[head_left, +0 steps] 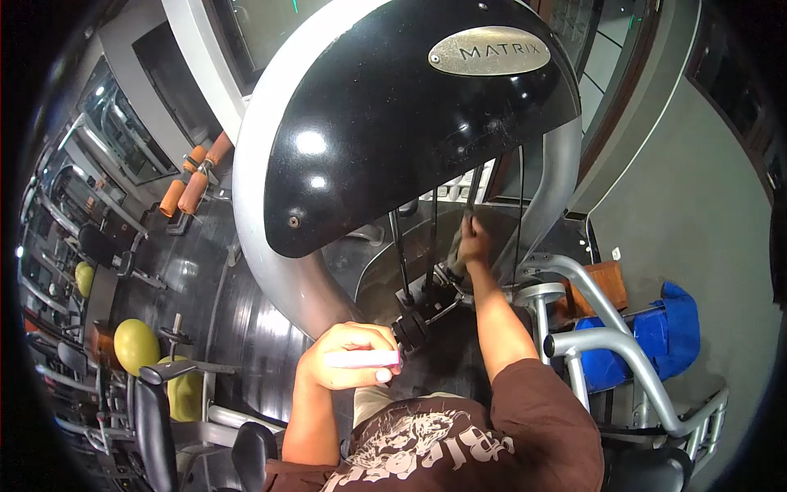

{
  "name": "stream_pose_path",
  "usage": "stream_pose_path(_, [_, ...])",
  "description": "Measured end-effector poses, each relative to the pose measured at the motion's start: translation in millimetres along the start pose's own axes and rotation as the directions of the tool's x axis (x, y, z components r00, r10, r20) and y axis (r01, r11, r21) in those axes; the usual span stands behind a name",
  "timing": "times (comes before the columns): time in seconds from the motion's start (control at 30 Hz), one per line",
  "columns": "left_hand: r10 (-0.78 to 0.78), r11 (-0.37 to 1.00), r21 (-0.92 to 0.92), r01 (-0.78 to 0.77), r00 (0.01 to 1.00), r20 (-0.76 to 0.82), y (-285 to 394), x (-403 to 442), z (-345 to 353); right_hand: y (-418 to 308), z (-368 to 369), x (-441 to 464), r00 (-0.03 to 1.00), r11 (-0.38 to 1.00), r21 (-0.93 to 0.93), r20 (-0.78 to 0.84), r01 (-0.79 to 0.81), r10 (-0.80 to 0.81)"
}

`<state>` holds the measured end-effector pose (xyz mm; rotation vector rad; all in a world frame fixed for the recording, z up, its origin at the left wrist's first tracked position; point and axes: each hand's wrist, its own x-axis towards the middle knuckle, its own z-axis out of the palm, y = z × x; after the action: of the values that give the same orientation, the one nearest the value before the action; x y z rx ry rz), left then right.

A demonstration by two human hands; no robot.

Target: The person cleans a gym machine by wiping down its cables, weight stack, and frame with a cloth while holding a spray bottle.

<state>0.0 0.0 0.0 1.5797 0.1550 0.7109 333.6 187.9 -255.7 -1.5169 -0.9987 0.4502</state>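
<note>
My left hand [348, 361] is closed around a slim white object with a pink end [361, 358], held in front of the machine's lower frame; its kind does not show clearly. Further forward, my right hand [473, 242] reaches under the black MATRIX cover [393, 123]. Its fingers are closed at a dark upright rod [475, 190] of the weight machine. A greyish, cloth-like piece [456, 250] hangs at that hand, partly hidden and blurred. Below it are the machine's thin guide rods [433, 238] and small black round weights [410, 330].
The machine's thick silver frame [254, 164] curves around the left side. Silver tubes [631, 353], a blue pad [668, 336] and a brown wooden box [602, 287] stand at right. At left are yellow-green balls [137, 345], orange rollers [193, 193] and a black seat pad [156, 426].
</note>
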Motion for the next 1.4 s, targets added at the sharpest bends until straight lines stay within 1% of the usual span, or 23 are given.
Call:
stream_pose_path(0.03, [0.0, 1.0, 0.0, 0.0, 1.0, -0.005, 0.5, -0.5, 1.9, 9.2, -2.8, -14.8, 0.998, 0.993, -0.097, -0.009, -0.064, 0.064])
stream_pose_path(0.1, [-0.022, 1.0, -0.003, 0.022, 1.0, -0.01, 4.4, -1.8, 0.3, 56.3, 7.7, -21.6, 0.99, 0.999, -0.044, -0.138, -0.023, 0.017])
stream_pose_path(0.13, [-0.039, 0.999, -0.013, 0.039, 0.999, -0.014, 4.3, -3.3, 1.4, 54.1, 9.8, -21.9, 0.98, 1.0, -0.022, -0.201, 0.003, -0.007])
stream_pose_path(0.17, [-0.058, 0.998, -0.026, 0.057, 0.998, -0.018, 4.4, -4.0, 1.8, 52.2, 9.5, -18.5, 0.952, 0.985, -0.048, -0.251, 0.166, -0.173])
stream_pose_path(0.2, [-0.037, 0.999, -0.016, 0.037, 0.999, -0.013, 2.6, -1.4, -0.5, 4.3, -0.1, -9.8, 0.892, 0.94, -0.081, -0.299, 0.331, -0.339])
stream_pose_path(0.23, [-0.022, 1.0, -0.012, 0.022, 1.0, -0.01, 1.2, -0.3, -0.8, -33.9, -8.6, -3.5, 0.805, 0.871, -0.123, -0.337, 0.476, -0.488])
stream_pose_path(0.27, [-0.011, 1.0, -0.011, 0.011, 1.0, -0.006, 0.8, -0.1, -0.4, -49.2, -9.4, 6.1, 0.823, 0.868, -0.118, -0.279, 0.482, -0.495])
stream_pose_path(0.33, [-0.042, 0.999, -0.008, 0.042, 0.999, -0.01, 3.4, 0.1, 0.6, -65.5, -10.6, 21.4, 0.847, 0.863, -0.108, -0.169, 0.493, -0.505])
stream_pose_path(0.37, [-0.055, 0.998, -0.007, 0.054, 0.998, -0.01, 4.8, 0.6, 0.8, -70.6, -15.0, 20.8, 0.868, 0.862, -0.23, -0.109, 0.452, -0.484])
stream_pose_path(0.43, [-0.06, 0.998, -0.016, 0.06, 0.998, -0.013, 4.9, 0.2, 0.6, -77.1, -20.7, 24.1, 0.904, 0.802, -0.463, -0.001, 0.378, -0.427])
stream_pose_path(0.47, [-0.063, 0.998, -0.022, 0.063, 0.998, -0.016, 4.4, -0.7, 0.6, -70.5, -22.1, 20.1, 0.907, 0.791, -0.47, 0.049, 0.391, -0.419])
stream_pose_path(0.57, [-0.047, 0.999, 0.015, 0.047, 0.999, -0.015, 4.0, -2.1, -1.0, -21.7, -23.2, 4.5, 0.945, 0.727, -0.605, 0.191, 0.325, -0.264])
stream_pose_path(0.67, [-0.027, 1.0, -0.011, 0.027, 1.0, -0.001, 2.3, -2.2, -1.6, 6.6, -23.6, -15.3, 0.969, 0.746, -0.637, 0.245, 0.193, -0.041])
stream_pose_path(0.77, [-0.006, 1.0, 0.013, 0.006, 1.0, 0.009, 3.1, -3.6, -3.0, 28.7, -3.6, -20.0, 0.975, 0.794, -0.571, 0.179, 0.21, -0.129])
stream_pose_path(0.8, [-0.015, 1.0, -0.005, 0.015, 1.0, 0.015, 2.5, -2.4, -3.4, 15.1, -2.2, -17.3, 0.966, 0.774, -0.583, 0.208, 0.248, -0.153])
stream_pose_path(0.87, [-0.042, 0.998, -0.036, 0.042, 0.999, 0.018, 3.6, -3.1, -2.7, -10.0, -7.1, -7.7, 0.931, 0.751, -0.556, 0.141, 0.355, -0.336])
stream_pose_path(0.9, [-0.036, 0.999, -0.015, 0.036, 0.999, 0.017, 5.0, -3.7, -3.0, -26.7, -9.2, -1.5, 0.899, 0.734, -0.541, 0.1, 0.41, -0.427])
stream_pose_path(0.93, [-0.029, 1.0, 0.003, 0.029, 0.999, 0.021, 5.0, -3.4, -2.4, -50.9, -18.2, 1.3, 0.884, 0.757, -0.493, 0.055, 0.428, -0.464])
stream_pose_path(1.03, [-0.018, 1.0, 0.012, 0.018, 0.999, 0.037, 4.6, -0.4, -2.1, -39.4, -28.8, 5.4, 0.915, 0.713, -0.582, 0.161, 0.391, -0.37])
stream_pose_path(1.17, [-0.011, 1.0, -0.001, 0.011, 0.999, 0.037, 5.8, 0.6, -2.8, 11.4, -14.2, 1.2, 0.914, 0.706, -0.592, 0.155, 0.389, -0.374])
stream_pose_path(1.27, [-0.017, 0.999, 0.034, 0.016, 0.999, 0.044, 7.6, 0.4, -3.4, 62.2, -8.3, -2.0, 0.915, 0.769, -0.495, 0.231, 0.404, -0.332])
stream_pose_path(1.37, [-0.016, 0.999, 0.043, 0.013, 0.999, 0.052, 9.6, 0.3, -2.1, 37.5, -18.3, -15.6, 0.932, 0.819, -0.455, 0.257, 0.351, -0.257])
stream_pose_path(1.4, [-0.007, 0.999, 0.044, 0.005, 0.998, 0.055, 9.9, 1.7, -3.1, 24.7, -17.4, -12.4, 0.925, 0.849, -0.369, 0.199, 0.378, -0.324])
